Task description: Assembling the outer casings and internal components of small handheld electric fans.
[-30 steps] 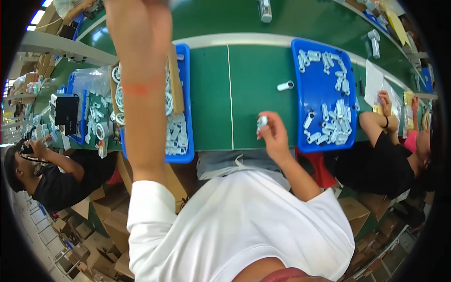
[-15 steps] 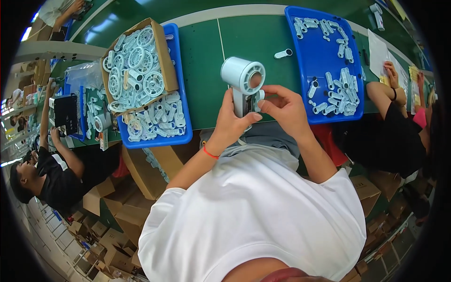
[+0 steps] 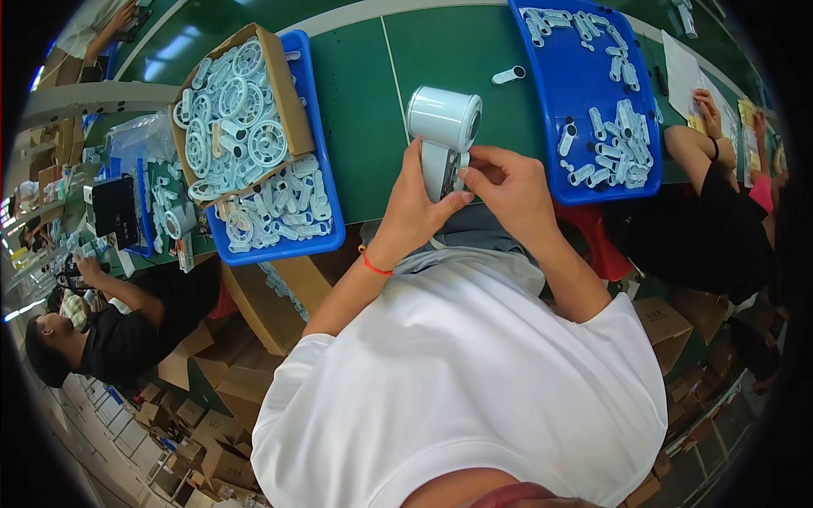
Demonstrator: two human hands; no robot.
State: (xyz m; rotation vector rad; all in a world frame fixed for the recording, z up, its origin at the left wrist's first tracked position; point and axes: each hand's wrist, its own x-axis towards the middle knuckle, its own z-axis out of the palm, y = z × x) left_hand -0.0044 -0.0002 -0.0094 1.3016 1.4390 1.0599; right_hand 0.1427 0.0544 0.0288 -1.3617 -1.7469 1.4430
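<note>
A pale-blue handheld fan body [image 3: 445, 117] with a thick cylindrical head stands tilted in front of me, above the green table. My left hand [image 3: 415, 207] is closed round its handle [image 3: 434, 169], with the thumb across the lower end. Darker inner parts show along the handle's right side. There, my right hand [image 3: 506, 186] pinches a small pale-blue part [image 3: 463, 159] against the handle, thumb and forefinger nearly together. Fingers hide most of this part, so its full shape cannot be seen.
Left, a cardboard box [image 3: 296, 102] of round grilles and pale-blue parts rests on a blue tray [image 3: 339, 207]. Another blue tray [image 3: 572, 80] at right holds several handle-like pieces. One loose piece [image 3: 508, 75] lies beside it. Co-workers sit on both sides.
The fan body has turned, so its open round end now faces more to the right and its side shows. My right fingers have closed in against the handle's edge.
</note>
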